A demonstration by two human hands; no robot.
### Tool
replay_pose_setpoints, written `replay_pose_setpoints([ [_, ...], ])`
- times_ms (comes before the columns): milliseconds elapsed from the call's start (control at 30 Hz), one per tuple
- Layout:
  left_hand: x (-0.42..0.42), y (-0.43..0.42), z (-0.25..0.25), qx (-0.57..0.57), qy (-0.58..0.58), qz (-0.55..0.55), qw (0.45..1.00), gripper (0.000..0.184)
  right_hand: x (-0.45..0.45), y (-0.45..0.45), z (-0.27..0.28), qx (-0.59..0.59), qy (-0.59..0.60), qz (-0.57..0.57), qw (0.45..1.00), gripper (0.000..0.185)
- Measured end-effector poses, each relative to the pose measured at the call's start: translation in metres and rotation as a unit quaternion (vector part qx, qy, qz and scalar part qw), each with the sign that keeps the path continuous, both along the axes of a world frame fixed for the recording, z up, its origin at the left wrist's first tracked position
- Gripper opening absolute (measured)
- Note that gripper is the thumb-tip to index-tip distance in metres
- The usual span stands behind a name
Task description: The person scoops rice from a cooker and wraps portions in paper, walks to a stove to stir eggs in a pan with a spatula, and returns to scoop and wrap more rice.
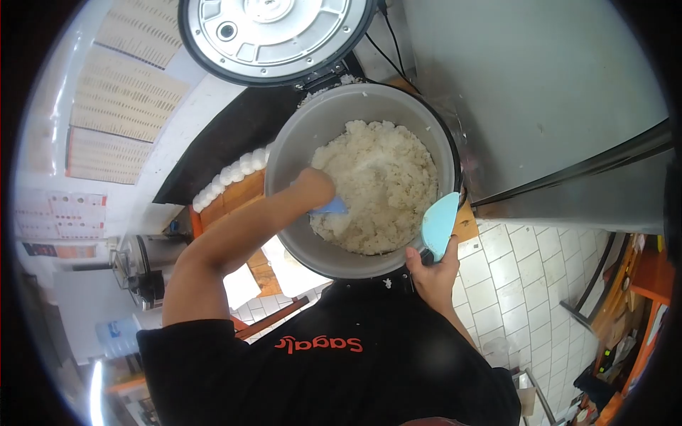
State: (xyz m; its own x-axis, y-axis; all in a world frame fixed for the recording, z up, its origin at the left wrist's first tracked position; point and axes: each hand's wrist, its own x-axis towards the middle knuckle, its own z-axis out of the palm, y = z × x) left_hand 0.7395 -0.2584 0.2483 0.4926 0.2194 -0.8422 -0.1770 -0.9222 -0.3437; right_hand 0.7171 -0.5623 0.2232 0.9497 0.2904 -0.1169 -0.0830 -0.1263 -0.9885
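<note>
A large round pot [285,160] holds a mound of white rice [387,181]. My left hand [317,187] reaches into the pot from the left, closed on a blue tool [331,206] that touches the rice. Its handle and most of my fingers are hidden. At the pot's lower right edge, my right hand [435,275] grips a light teal paddle [440,221] by its dark handle. The paddle's wide blade points up beside the rim.
The cooker's metal lid [273,35] stands open behind the pot. A large metal appliance [533,92] rises at the right. White rolled items [231,175] line a wooden surface [238,197] at the left. Tiled floor [526,277] shows at lower right.
</note>
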Motion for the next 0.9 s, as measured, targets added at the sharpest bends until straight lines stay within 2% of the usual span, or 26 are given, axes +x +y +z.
replay_pose_setpoints([
  [133, 0.012, 0.008, -0.002, -0.044, 0.075, -0.023, 0.996, 0.026, 0.002, 0.003, 0.003, 0.033, 0.012, -0.024, 0.999, 0.061],
  [233, -0.022, 0.089, -0.117, -0.178, 0.027, -0.117, 0.977, 0.025, 0.001, 0.003, 0.001, 0.047, 0.016, -0.025, 0.998, 0.058],
  [333, -0.002, 0.059, -0.079, -0.164, 0.11, -0.133, 0.971, 0.022, 0.002, 0.004, 0.004, 0.052, 0.002, -0.037, 0.998, 0.054],
  [467, 0.024, -0.008, -0.031, -0.078, 0.233, -0.161, 0.956, 0.019, 0.001, 0.004, 0.004, 0.042, 0.012, -0.035, 0.998, 0.052],
  [633, 0.037, -0.051, -0.002, -0.028, 0.261, -0.188, 0.946, 0.02, 0.0, 0.0, 0.005, 0.023, 0.02, -0.025, 0.999, 0.053],
  [733, 0.043, -0.048, 0.037, -0.052, 0.282, -0.088, 0.954, 0.022, 0.003, -0.006, 0.013, -0.018, -0.003, 0.001, 1.0, 0.052],
  [800, 0.039, -0.035, 0.073, -0.145, 0.229, 0.006, 0.962, 0.026, 0.01, -0.015, 0.017, -0.055, -0.042, 0.02, 0.997, 0.047],
  [833, 0.032, -0.025, 0.089, -0.192, 0.205, 0.052, 0.958, 0.03, 0.017, -0.02, 0.026, -0.037, -0.043, 0.025, 0.998, 0.042],
  [900, 0.009, 0.001, 0.115, -0.292, 0.097, 0.145, 0.94, 0.031, 0.034, -0.019, 0.066, -0.034, -0.061, 0.038, 0.997, 0.033],
])
